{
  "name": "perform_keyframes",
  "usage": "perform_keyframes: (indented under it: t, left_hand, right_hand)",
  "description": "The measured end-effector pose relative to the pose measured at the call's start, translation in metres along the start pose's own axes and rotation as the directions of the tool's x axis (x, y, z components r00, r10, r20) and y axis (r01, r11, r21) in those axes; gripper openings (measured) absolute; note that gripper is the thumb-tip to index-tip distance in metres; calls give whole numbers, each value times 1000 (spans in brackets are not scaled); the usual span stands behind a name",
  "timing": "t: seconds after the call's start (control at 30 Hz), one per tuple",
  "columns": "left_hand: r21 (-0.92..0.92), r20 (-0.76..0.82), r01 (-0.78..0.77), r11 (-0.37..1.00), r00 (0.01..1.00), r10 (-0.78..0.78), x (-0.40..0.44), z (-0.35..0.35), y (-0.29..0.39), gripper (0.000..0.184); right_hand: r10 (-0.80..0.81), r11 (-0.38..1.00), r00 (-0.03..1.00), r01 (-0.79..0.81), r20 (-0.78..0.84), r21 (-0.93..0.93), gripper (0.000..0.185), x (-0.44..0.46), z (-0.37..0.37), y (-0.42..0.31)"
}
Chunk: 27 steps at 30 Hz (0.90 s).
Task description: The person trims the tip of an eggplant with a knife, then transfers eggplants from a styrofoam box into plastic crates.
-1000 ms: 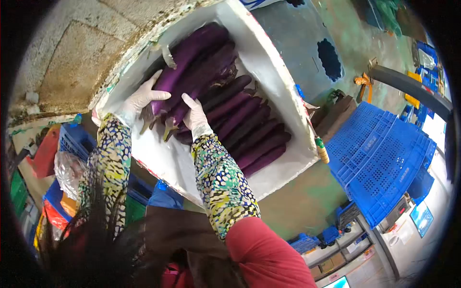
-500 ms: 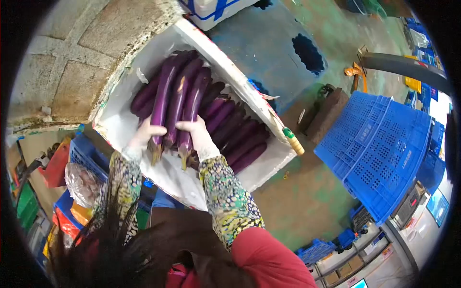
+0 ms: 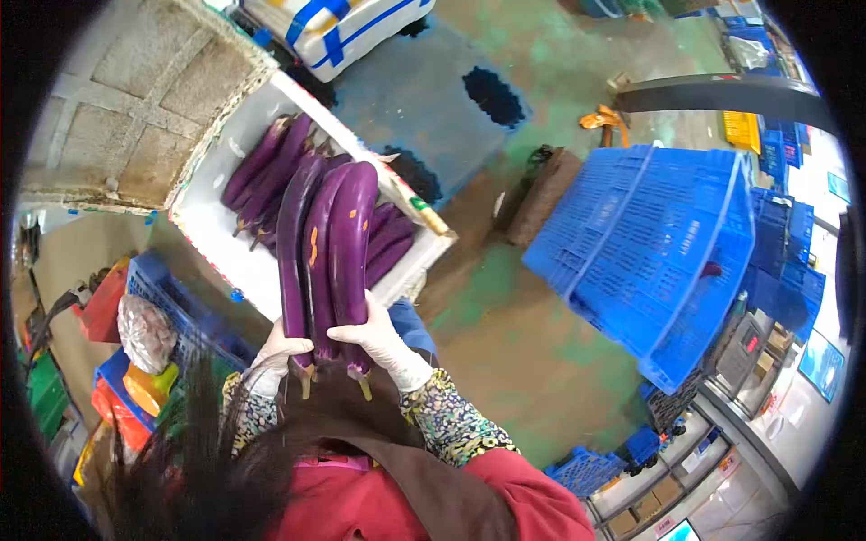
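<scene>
Three long purple eggplants [image 3: 325,243] are held side by side, stem ends toward my body. My left hand [image 3: 278,350], in a pale glove, wraps their left side near the stems. From the right, my right hand [image 3: 383,344], also gloved, grips the same bunch, its thumb across the front. Both hands are closed on the eggplants. Beyond them is a white foam box [image 3: 212,236] with more eggplants [image 3: 271,171] lying inside. The held ones overlap the box's near edge and hide part of its contents.
Stacked blue crates [image 3: 640,252] stand at the right. A taped white foam box [image 3: 347,32] is at the top. A brown block [image 3: 544,197] lies on the floor. At the left are a blue crate [image 3: 171,302] and a plastic-wrapped bundle [image 3: 146,332]. A foam lid [image 3: 135,99] is upper left.
Both hands have lifted the eggplants out of the box and drawn them toward my body. The box now appears farther up and left, and the blue crates have shifted left in view.
</scene>
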<state>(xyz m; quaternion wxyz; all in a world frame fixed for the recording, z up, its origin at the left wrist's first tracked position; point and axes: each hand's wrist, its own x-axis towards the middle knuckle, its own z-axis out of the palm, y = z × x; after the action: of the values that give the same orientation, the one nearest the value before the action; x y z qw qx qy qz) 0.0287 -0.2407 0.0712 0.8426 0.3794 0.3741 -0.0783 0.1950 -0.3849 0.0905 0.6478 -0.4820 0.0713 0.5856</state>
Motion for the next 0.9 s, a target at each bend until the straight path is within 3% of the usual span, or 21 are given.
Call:
perform_keyframes:
  t: [0.2,0.23,0.3,0.47,0.53,0.6,0.63,0.67,0.73,0.77,0.8,0.83,0.87,0.9]
  left_hand:
    - [7,-3,-84,996,996,84,-27,83,-7,74]
    - [15,5,-74,997,997,74,-32,91,-8,74]
    - [-1,-37,-187,982,982,187,-44,124,0,76]
    - [131,-98,-125,984,986,138,-80,145,8,81]
    - [198,-153,-147,969,972,178,-88,150,6,82]
    - [-44,-190,-113,993,976,103,-105,190,34,71]
    - [-37,-185,-117,992,977,108,-109,186,29,71]
    - [75,-237,-122,990,962,136,-114,177,18,69]
    - [285,-313,-111,952,928,202,-125,158,-10,66]
    - [385,-312,-100,918,922,231,-126,154,-23,64]
    - [425,-191,-260,867,910,367,-137,162,-20,60]
    - [435,-183,-269,859,908,377,-138,158,-27,68]
    - [524,-346,-54,850,898,270,-143,160,-28,65]
    - [571,-317,-141,809,871,376,-143,131,-58,64]
  right_hand:
    - [1,1000,997,0,79,-12,72,-77,-27,-68]
    - [37,998,992,-44,124,52,72,-89,-33,-74]
    - [92,991,973,-109,211,71,79,-111,-38,-88]
    - [93,991,977,-109,193,75,68,-146,-34,-78]
    - [-30,954,979,-32,203,298,55,-152,-25,-64]
    - [-62,985,982,31,178,171,58,-162,-12,-67]
    - [-64,994,981,46,186,98,62,-171,-3,-76]
    - [-114,993,961,100,253,69,60,-176,0,-75]
    - [-48,998,956,59,290,-32,60,-185,1,-67]
    - [-34,998,946,47,322,-33,59,-187,3,-61]
    - [70,992,953,-37,295,-116,61,-189,0,-52]
    - [97,983,960,-52,261,-176,61,-189,-7,-40]
    - [68,967,977,-14,202,-256,68,-203,3,-51]
    - [6,986,980,27,200,-162,76,-204,4,-37]
